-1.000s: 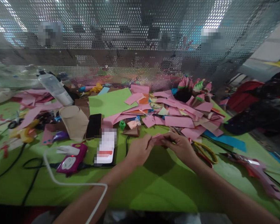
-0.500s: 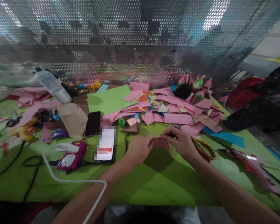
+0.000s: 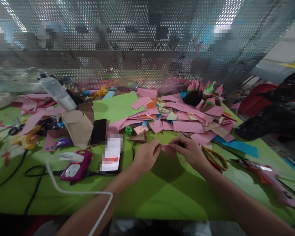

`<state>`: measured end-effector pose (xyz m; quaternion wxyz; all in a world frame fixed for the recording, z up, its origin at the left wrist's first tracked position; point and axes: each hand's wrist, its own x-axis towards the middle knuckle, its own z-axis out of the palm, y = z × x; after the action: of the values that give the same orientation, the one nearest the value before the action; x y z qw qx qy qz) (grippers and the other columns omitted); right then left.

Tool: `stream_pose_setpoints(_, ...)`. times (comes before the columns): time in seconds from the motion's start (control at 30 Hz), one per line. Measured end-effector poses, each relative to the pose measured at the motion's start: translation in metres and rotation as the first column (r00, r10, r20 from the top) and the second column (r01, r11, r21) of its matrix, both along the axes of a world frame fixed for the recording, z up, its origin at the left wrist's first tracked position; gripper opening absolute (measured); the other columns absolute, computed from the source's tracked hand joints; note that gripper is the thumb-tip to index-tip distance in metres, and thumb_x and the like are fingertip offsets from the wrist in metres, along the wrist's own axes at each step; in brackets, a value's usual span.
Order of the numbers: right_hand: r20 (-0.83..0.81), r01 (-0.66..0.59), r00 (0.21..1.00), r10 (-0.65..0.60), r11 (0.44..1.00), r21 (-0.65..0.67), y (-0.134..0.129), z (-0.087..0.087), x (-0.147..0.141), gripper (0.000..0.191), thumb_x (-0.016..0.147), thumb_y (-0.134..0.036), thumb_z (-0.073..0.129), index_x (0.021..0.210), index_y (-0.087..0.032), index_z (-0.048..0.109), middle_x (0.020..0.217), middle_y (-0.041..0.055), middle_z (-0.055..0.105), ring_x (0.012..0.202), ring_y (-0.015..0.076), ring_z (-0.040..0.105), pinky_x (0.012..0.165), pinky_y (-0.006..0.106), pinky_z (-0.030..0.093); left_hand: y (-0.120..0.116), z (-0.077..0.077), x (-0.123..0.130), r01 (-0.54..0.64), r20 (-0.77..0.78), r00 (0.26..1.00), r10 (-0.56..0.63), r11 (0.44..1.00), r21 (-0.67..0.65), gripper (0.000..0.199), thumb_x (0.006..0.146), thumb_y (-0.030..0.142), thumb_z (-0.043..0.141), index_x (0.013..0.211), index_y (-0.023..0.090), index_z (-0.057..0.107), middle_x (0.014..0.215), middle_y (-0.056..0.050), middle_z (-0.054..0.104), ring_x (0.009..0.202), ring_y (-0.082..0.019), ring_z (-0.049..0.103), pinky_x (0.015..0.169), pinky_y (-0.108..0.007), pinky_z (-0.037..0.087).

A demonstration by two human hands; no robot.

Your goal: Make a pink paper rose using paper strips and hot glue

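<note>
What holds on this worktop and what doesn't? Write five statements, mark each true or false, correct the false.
The left grip and right grip hold a small pink piece between them. True.
A glue gun lies left of both grips. False: the pink glue gun lies to their right.
A dark-screened phone lies near a lit phone. True.
The table surface is blue. False: the tabletop is green.
Pink paper strips lie beyond both grips. True.

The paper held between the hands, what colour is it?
Pink; the paper shows in the head view, the only one here.
</note>
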<state>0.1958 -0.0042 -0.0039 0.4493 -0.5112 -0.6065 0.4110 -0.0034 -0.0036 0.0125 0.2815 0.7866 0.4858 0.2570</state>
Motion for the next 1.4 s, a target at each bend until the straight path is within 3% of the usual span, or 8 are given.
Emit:
stream_pose_setpoints(0.23,0.045,0.059,0.997,-0.063,0.994,0.093,-0.003,0.005,-0.002,0.022,0.077,-0.042,0.071,0.073,-0.021,0.070,0.071,0.0024,0.066,0.070,0.0194,0.057,0.068,0.033,0.046,0.002,-0.001,0.000,-0.005,0.236,0.971,0.035,0.992,-0.128,0.025,0.097,0.031,0.039,0.076,0.021,0.046,0.068,0.003,0.049,0.064,-0.012,0.048,0.058,-0.023,0.036)
stream_pose_setpoints(0.47,0.017,0.087,0.996,-0.089,0.991,0.097,-0.004,0.005,-0.001,0.022,0.078,-0.043,0.070,0.075,-0.021,0.070,0.071,0.0026,0.066,0.070,0.0193,0.058,0.066,0.032,0.045,0.001,-0.004,0.000,-0.040,0.244,0.967,0.071,0.991,-0.130,0.033,0.100,0.040,0.036,0.076,0.020,0.047,0.065,0.003,0.049,0.060,-0.012,0.047,0.054,-0.023,0.034)
stream_pose_setpoints(0.67,0.005,0.100,0.995,-0.103,0.978,0.183,-0.001,0.003,0.000,0.013,0.080,-0.035,0.070,0.083,-0.022,0.071,0.082,0.0032,0.069,0.078,0.0201,0.062,0.072,0.033,0.049,0.002,-0.009,0.001,-0.053,0.262,0.962,0.082,0.992,-0.118,0.018,0.094,0.032,0.052,0.107,0.020,0.054,0.089,-0.002,0.068,0.079,-0.016,0.065,0.071,-0.028,0.049)
stream_pose_setpoints(0.77,0.036,0.030,0.999,-0.039,0.974,0.223,0.001,0.000,0.000,0.010,0.082,-0.029,0.067,0.090,-0.023,0.070,0.096,0.0044,0.071,0.093,0.0221,0.064,0.085,0.037,0.050,0.004,-0.013,0.002,-0.010,0.272,0.962,0.034,0.996,-0.088,0.041,0.089,0.017,0.056,0.129,0.021,0.049,0.103,-0.005,0.071,0.088,-0.017,0.068,0.079,-0.030,0.054)
stream_pose_setpoints(0.9,0.233,-0.085,0.972,0.033,0.972,0.217,0.007,-0.005,0.003,0.022,0.082,-0.021,0.065,0.103,-0.025,0.070,0.111,0.0053,0.072,0.105,0.0246,0.064,0.095,0.043,0.047,0.008,-0.015,0.002,0.046,0.075,0.996,-0.043,0.998,-0.041,0.048,0.088,0.008,0.051,0.133,0.024,0.052,0.127,-0.009,0.067,0.108,-0.022,0.066,0.094,-0.040,0.053)
stream_pose_setpoints(1.03,0.358,-0.128,0.932,0.049,0.971,0.202,0.014,-0.014,0.005,0.032,0.076,-0.009,0.062,0.102,-0.024,0.071,0.108,0.0044,0.074,0.105,0.0246,0.066,0.097,0.044,0.047,0.010,-0.015,0.002,0.051,-0.150,0.987,-0.048,0.999,0.016,0.042,0.089,0.009,0.049,0.129,0.020,0.057,0.125,-0.011,0.068,0.116,-0.027,0.062,0.101,-0.047,0.049)
stream_pose_setpoints(1.17,0.431,-0.115,0.902,0.001,0.964,0.239,0.015,-0.015,0.004,0.028,0.078,-0.006,0.061,0.096,-0.024,0.073,0.104,0.0035,0.076,0.100,0.0231,0.068,0.094,0.041,0.048,0.012,-0.017,-0.001,0.057,-0.145,0.988,-0.048,0.996,0.064,0.043,0.088,0.009,0.051,0.129,0.021,0.057,0.124,-0.011,0.068,0.116,-0.026,0.062,0.099,-0.045,0.051)
stream_pose_setpoints(1.4,0.488,-0.141,0.869,-0.081,0.905,0.402,0.010,0.000,-0.004,0.016,0.087,-0.015,0.065,0.092,-0.025,0.075,0.101,0.0049,0.078,0.099,0.0245,0.068,0.093,0.042,0.044,0.016,-0.019,-0.006,0.101,-0.118,0.990,-0.073,0.961,0.256,0.046,0.077,0.005,0.061,0.119,0.021,0.062,0.121,-0.009,0.067,0.114,-0.026,0.062,0.097,-0.044,0.052)
